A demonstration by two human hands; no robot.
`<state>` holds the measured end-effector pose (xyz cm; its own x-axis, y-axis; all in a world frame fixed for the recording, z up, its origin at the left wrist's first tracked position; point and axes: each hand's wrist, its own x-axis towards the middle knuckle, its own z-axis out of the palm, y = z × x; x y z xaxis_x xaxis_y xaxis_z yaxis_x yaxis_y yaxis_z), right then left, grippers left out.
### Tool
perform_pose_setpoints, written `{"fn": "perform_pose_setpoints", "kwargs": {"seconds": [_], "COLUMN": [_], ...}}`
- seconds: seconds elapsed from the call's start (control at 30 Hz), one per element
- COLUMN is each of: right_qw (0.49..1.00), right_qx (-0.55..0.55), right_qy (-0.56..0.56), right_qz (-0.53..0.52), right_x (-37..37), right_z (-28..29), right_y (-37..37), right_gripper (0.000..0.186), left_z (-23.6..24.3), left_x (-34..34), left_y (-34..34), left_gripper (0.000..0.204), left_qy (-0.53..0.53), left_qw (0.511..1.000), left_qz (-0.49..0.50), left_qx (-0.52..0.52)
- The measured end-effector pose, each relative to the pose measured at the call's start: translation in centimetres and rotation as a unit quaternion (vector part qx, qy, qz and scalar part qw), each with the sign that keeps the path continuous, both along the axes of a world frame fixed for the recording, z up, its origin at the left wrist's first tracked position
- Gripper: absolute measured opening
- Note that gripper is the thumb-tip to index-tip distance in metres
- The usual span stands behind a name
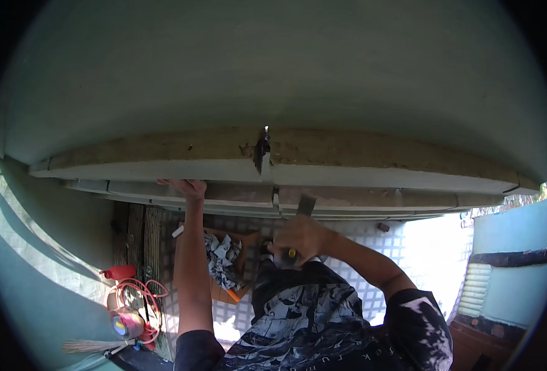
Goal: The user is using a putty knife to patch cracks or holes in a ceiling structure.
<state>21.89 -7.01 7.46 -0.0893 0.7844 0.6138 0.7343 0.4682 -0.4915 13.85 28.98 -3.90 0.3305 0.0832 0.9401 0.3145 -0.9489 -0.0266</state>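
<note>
My right hand (301,238) is wrapped round the handle of a scraper (306,204). Its flat, wide blade points up toward the boards, and a yellow handle end shows below my fist. Raised on the left, my left hand (187,187) rests with fingers laid out along the second of several stacked horizontal boards (224,190), just under the front one. The front board (360,148) has a worn, brownish edge with a dark, chipped gap near its middle. The scraper blade sits close below the lower boards; I cannot tell whether it touches them.
Below, a cardboard box (227,295) holds crumpled paper (222,250) on a tiled floor (363,247). At the left are a red bottle-like object (120,272), a coiled pinkish hose (159,309) and a straw broom (88,345). A pale green surface (273,68) fills the top.
</note>
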Motion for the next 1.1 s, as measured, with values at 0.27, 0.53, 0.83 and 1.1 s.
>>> {"fn": "perform_pose_setpoints", "kwargs": {"seconds": [0.27,0.53,0.83,1.1], "right_qw": [0.996,0.999,0.999,0.997], "right_qx": [-0.055,-0.035,-0.009,0.028], "right_qy": [0.054,-0.001,0.048,0.065], "right_qz": [0.038,-0.016,-0.012,0.014], "right_x": [0.4,1.4,0.9,0.3], "right_z": [-0.5,-0.8,0.1,1.2], "right_y": [-0.9,-1.3,-1.3,-1.7], "right_gripper": [0.034,0.024,0.024,0.03], "left_z": [0.7,2.6,3.3,2.6], "left_x": [-0.3,0.7,0.7,1.0], "left_y": [0.2,-1.7,-1.9,-1.7], "left_gripper": [0.067,0.059,0.067,0.06], "left_qy": [-0.014,-0.089,-0.077,-0.099], "left_qw": [0.999,0.996,0.996,0.995], "left_qz": [-0.027,-0.024,-0.041,-0.027], "left_qx": [0.01,-0.021,-0.022,-0.018]}}
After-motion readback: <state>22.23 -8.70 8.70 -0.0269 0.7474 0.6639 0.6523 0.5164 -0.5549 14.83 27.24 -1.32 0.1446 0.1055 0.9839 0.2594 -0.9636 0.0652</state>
